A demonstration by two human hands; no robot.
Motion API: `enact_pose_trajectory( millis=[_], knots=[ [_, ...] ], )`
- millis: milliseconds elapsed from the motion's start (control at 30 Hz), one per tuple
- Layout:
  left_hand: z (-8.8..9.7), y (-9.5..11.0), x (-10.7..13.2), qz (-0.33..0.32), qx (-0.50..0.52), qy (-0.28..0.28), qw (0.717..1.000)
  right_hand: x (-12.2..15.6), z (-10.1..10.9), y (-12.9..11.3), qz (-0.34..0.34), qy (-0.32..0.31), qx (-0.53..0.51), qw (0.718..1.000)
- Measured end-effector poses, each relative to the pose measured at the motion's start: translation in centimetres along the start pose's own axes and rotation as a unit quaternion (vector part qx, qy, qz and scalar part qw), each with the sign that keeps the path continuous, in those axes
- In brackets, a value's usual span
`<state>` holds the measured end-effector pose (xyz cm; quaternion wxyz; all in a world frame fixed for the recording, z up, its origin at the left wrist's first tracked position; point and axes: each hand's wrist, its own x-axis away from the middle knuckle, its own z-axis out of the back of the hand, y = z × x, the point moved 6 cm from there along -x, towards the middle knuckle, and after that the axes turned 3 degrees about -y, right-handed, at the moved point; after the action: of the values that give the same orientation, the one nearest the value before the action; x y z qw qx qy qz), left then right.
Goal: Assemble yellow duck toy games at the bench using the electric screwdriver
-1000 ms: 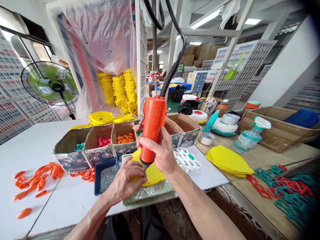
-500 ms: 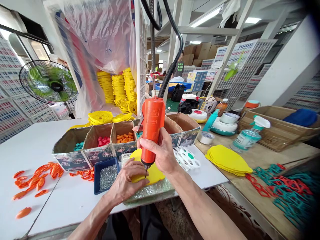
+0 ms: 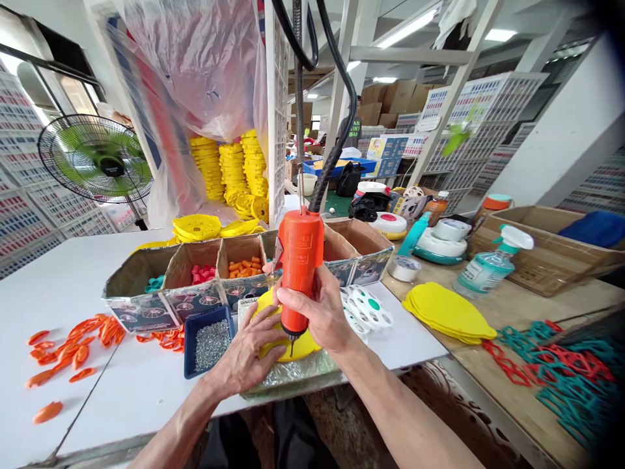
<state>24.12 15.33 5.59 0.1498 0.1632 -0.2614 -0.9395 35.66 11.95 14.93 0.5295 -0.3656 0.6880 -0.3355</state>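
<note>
The right hand (image 3: 327, 314) gripped an orange screwdriver (image 3: 301, 260) nearly upright, bit pointing down at the yellow plate (image 3: 306, 344); the left hand (image 3: 254, 345) rested, fingers extended, on the plate's left.

My right hand (image 3: 328, 312) grips an orange electric screwdriver (image 3: 299, 260), its bit pointing down at a yellow plastic piece (image 3: 307, 343), while my left hand (image 3: 256, 344) lies across that piece with fingers spread. Beside my left hand sits a blue tray (image 3: 190, 359) of small metal screws (image 3: 211, 345); behind it stands a divided cardboard box (image 3: 146, 315). To my right lie white perforated parts (image 3: 367, 311) and stacked yellow sheets (image 3: 442, 314).
</note>
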Motion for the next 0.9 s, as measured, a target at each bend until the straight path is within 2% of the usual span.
enact_pose_trajectory(
  millis=[133, 300, 467, 767, 900],
  knots=[
    [0.1, 0.0, -0.1, -0.010, 0.008, 0.003, 1.000, 0.2, 0.3, 0.5, -0.014, 0.010, -0.002, 1.000],
    [0.1, -0.3, -0.1, -0.004, 0.016, -0.005, 1.000, -0.2, 0.3, -0.4, -0.009, 0.020, 0.009, 1.000],
    [-0.5, -0.9, 0.1, 0.021, 0.021, -0.042, 0.999, -1.0, -0.1, -0.9, 0.009, 0.026, -0.002, 1.000],
    [-0.5, -0.9, 0.3, 0.001, 0.027, -0.028, 0.999, -1.6, -1.3, 1.0, 0.005, 0.007, -0.041, 0.999],
    [-0.6, -1.1, 0.2, 0.004, 0.031, -0.030, 0.999, -1.5, -1.2, 1.1, 0.006, 0.007, -0.045, 0.999]
  ],
)
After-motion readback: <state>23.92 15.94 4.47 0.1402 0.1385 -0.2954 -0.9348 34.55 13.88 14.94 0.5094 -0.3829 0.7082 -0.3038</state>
